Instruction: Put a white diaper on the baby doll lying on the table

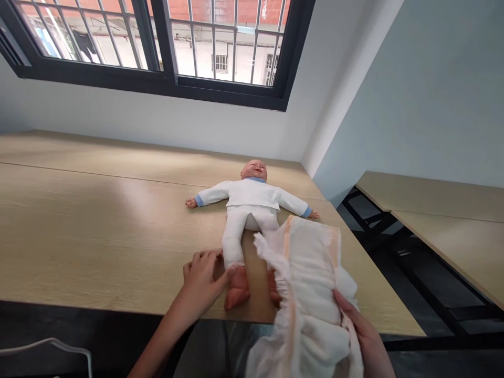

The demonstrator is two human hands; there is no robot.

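Note:
A baby doll [254, 194] in a white top and white trousers lies on its back on the wooden table, arms spread, head towards the window. My left hand [207, 275] is at the lower end of one doll leg, thumb across the ankle and fingers curled along its outer side. On the right, my right hand [364, 331] grips an unfolded white diaper [315, 283] with pale orange edges and frilled sides. The diaper is held up in front of the doll, covering part of its other leg and foot. Most of my right fingers are hidden behind it.
The doll lies on a light wooden table [118, 241], whose front edge is close to me. A second wooden table [444, 220] with a black frame stands at the right. Behind are a wall and a barred window [224, 89]. A white curved rod [51, 341] shows at lower left.

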